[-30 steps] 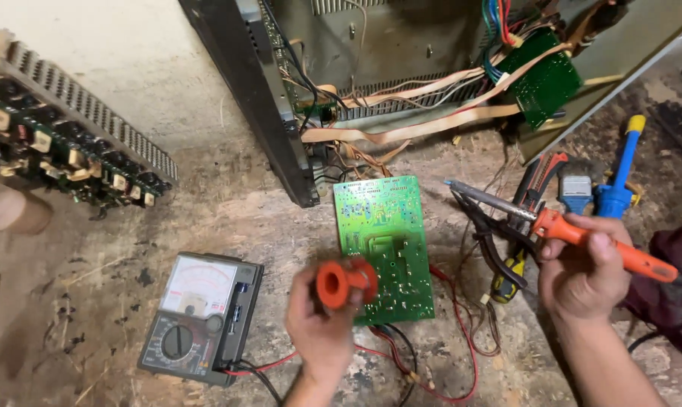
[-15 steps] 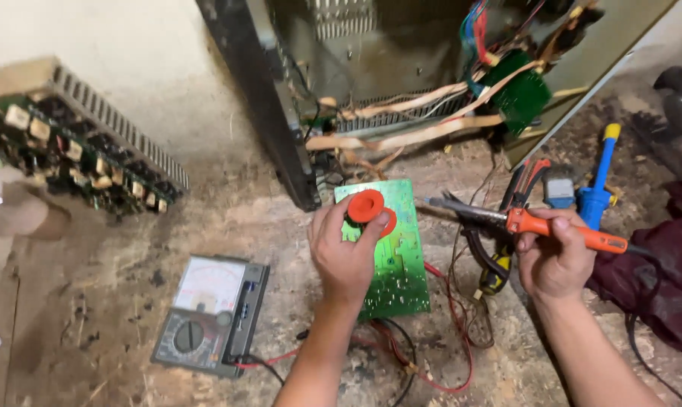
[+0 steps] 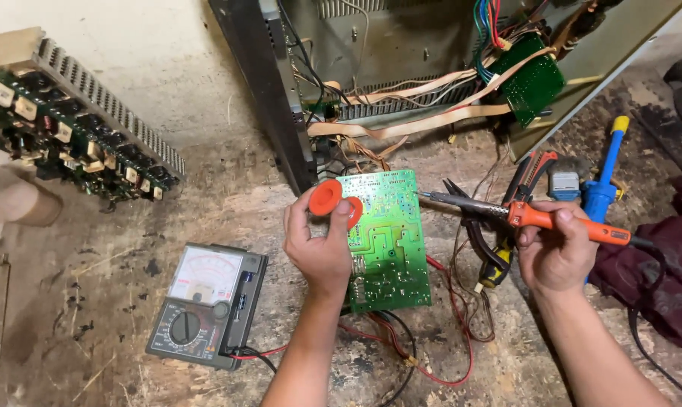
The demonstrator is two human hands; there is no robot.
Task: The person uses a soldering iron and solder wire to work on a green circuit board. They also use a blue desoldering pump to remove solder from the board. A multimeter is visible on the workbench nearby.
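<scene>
Since the earlier frame, the left hand [image 3: 320, 252] has carried the orange spool [image 3: 332, 200] up over the green circuit board's [image 3: 386, 241] top left corner. Its fingers clasp the spool. The right hand [image 3: 555, 252] is clenched round the orange-handled soldering iron [image 3: 521, 215], whose tip points at the board's right edge. Red wires [image 3: 446, 373] trail from the board. An analogue multimeter [image 3: 205, 305] lies to the left on the floor, and a blue desoldering pump [image 3: 604, 181] lies behind the right hand.

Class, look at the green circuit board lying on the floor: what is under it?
Red and black wires run out from beneath the green board, which rests on the dusty floor. Where they connect is covered by the board; the left hand hides its left edge.
</scene>
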